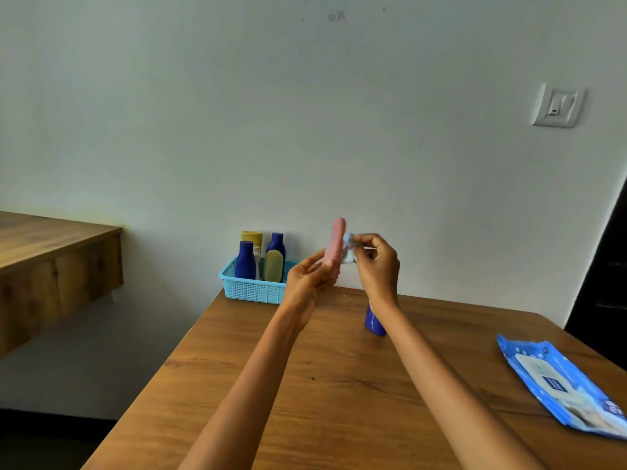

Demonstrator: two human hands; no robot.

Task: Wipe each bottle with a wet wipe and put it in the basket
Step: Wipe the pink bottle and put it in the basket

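My left hand (307, 279) holds a pink bottle (334, 242) upright above the table, gripping its lower end. My right hand (376, 262) pinches a crumpled white wet wipe (349, 251) against the bottle's right side. A light blue basket (252, 290) stands at the table's far left corner against the wall and holds several bottles, among them two dark blue ones (245, 261) and a yellow-capped one (251, 238). Another dark blue bottle (373, 320) stands on the table, partly hidden behind my right forearm.
A blue pack of wet wipes (559, 385) lies near the right edge of the wooden table (322, 385). A second wooden surface (51, 252) stands to the left across a gap. A white wall with a switch (558, 105) is just behind the table.
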